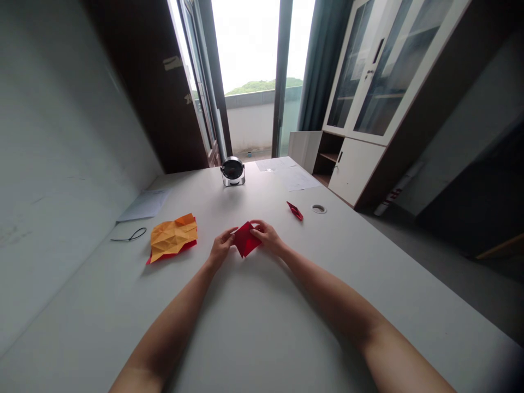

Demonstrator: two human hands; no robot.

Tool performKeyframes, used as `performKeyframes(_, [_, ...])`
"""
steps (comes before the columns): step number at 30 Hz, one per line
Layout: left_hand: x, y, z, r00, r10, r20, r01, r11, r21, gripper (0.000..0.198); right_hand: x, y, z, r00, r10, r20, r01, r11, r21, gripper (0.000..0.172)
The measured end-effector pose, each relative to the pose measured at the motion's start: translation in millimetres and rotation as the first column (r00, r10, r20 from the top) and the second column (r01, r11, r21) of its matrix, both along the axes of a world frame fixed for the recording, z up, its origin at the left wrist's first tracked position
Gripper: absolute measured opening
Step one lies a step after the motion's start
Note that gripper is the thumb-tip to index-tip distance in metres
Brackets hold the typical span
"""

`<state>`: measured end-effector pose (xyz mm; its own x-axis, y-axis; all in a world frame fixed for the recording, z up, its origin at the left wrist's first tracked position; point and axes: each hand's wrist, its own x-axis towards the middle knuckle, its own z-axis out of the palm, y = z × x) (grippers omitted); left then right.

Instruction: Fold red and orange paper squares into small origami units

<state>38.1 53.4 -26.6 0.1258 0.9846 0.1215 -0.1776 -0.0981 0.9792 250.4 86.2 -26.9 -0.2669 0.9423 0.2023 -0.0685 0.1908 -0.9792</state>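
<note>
A folded red paper square (246,241), turned on its corner, is held between my two hands over the middle of the white table (254,327). My left hand (221,245) pinches its left corner with thumb and fingers. On the opposite side, my right hand (265,236) grips the upper right edge, the thumb lying on the front face and the fingers behind. To the right lies a small red folded-paper boat shape (295,211). Creased orange paper (173,237) rests on the left, with red paper (189,246) showing beneath it.
A roll of tape (319,209) lies at the right. A black cable tie (133,235) and white sheets (144,204) are at the left, near the wall. Farther back stand a small round fan (233,171) and more papers (301,179). A cabinet (368,82) rises beyond the right edge.
</note>
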Motion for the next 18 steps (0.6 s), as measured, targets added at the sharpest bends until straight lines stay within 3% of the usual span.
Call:
performKeyframes(3, [1.0,-1.3,-0.7,0.998,-0.016,-0.061,0.017,1.0,0.01,0.047,0.0,-1.7,1.5,0.999,-0.015,0.036,0.015,1.0,0.007,0.039])
performKeyframes(11, [6.0,-11.7,6.3,0.968,-0.087,-0.235,0.101,0.994,0.046,0.035,-4.3,-8.1,5.5,0.997,0.034,0.074,-0.037,0.998,0.045,0.036])
performKeyframes(14, [6.4,-12.2,5.1,0.951,-0.059,-0.304,0.086,0.993,0.076,0.032,-7.0,-10.8,7.5,0.994,-0.036,0.108,0.022,0.992,0.126,0.034])
performKeyframes(18, [4.8,-7.9,-0.5,0.965,-0.005,-0.264,0.021,0.998,0.056,0.034,-8.6,-13.0,9.2,0.984,-0.108,0.145,0.075,0.973,0.217,0.028])
